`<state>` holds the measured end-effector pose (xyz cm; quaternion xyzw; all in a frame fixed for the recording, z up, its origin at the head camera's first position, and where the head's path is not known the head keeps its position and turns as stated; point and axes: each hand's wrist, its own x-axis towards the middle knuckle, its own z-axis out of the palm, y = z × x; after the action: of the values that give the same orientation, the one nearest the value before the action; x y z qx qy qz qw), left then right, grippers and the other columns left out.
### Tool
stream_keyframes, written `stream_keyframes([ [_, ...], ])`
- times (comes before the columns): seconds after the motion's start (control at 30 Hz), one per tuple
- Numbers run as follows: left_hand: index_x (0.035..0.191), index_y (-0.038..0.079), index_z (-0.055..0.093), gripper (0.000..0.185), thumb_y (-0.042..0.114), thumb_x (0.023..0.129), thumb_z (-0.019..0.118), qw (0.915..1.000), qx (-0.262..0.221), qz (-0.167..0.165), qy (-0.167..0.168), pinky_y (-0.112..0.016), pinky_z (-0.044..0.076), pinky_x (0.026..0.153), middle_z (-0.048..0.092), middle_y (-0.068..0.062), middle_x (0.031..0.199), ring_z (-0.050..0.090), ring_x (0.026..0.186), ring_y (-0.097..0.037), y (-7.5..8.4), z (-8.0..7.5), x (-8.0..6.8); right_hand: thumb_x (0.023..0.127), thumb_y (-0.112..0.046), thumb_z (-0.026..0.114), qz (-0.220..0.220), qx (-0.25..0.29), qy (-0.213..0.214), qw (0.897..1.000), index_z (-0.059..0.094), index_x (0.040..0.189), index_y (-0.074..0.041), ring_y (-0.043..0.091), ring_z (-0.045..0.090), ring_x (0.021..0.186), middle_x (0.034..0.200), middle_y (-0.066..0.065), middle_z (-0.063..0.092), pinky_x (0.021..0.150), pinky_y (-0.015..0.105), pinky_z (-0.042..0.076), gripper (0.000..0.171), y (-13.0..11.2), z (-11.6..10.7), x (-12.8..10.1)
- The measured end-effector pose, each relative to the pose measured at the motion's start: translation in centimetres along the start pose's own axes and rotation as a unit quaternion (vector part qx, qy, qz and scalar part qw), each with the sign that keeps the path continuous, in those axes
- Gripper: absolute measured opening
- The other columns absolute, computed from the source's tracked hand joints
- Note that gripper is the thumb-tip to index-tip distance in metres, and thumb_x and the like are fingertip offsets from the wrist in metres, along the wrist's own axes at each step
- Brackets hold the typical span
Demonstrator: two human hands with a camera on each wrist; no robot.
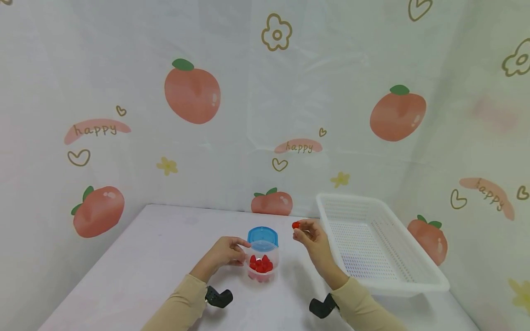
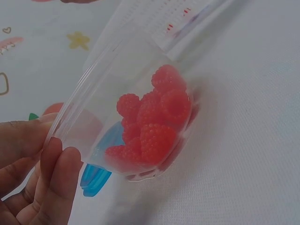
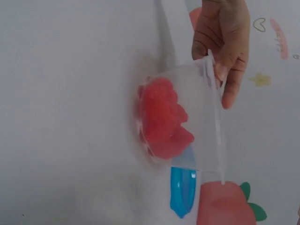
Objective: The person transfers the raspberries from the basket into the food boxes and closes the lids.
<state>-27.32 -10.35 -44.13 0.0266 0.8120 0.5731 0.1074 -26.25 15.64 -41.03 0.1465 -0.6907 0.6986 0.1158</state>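
Note:
A clear plastic cup [image 1: 262, 262] with several red raspberries [image 2: 152, 123] in its bottom stands on the white table [image 1: 145, 262]. My left hand [image 1: 228, 251] grips its rim on the left side. A blue lid [image 1: 262, 236] stands just behind the cup. My right hand [image 1: 307, 233] is raised to the right of the cup and pinches a single red raspberry [image 1: 296, 225] between thumb and finger. In the right wrist view the cup [image 3: 187, 117] and the left hand's fingers [image 3: 225, 51] show, but the right hand itself does not.
A white perforated plastic basket [image 1: 374, 241] sits at the right of the table, close to my right hand. A printed curtain with peaches hangs behind the table and along both sides.

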Motion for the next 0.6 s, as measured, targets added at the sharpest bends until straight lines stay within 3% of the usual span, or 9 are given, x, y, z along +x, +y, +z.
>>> stream_keyframes([
  [0.27,0.113,0.002,0.067,0.032,0.005,0.082,0.073,0.9999,-0.004,0.012,-0.011,-0.032,0.06,0.069,0.064,-0.008,0.081,0.065,0.067,-0.017,-0.2,-0.1,0.0,0.09,-0.004,0.064,0.043,-0.025,-0.041,0.998,0.055,0.114,0.007,0.01,0.065,0.083,0.107,0.025,0.06,0.079,0.019,0.056,0.028,1.3,1.4,-1.2],
  [0.6,0.114,0.001,0.066,0.032,0.005,0.082,0.073,0.9997,-0.008,0.018,-0.017,-0.033,0.06,0.068,0.064,-0.008,0.08,0.064,0.067,-0.017,-0.2,-0.2,0.0,0.091,-0.015,0.067,0.109,-0.062,-0.091,0.988,0.055,0.116,0.003,0.023,0.066,0.09,0.107,0.018,0.062,0.085,0.031,0.057,0.033,2.5,2.4,-1.8],
])
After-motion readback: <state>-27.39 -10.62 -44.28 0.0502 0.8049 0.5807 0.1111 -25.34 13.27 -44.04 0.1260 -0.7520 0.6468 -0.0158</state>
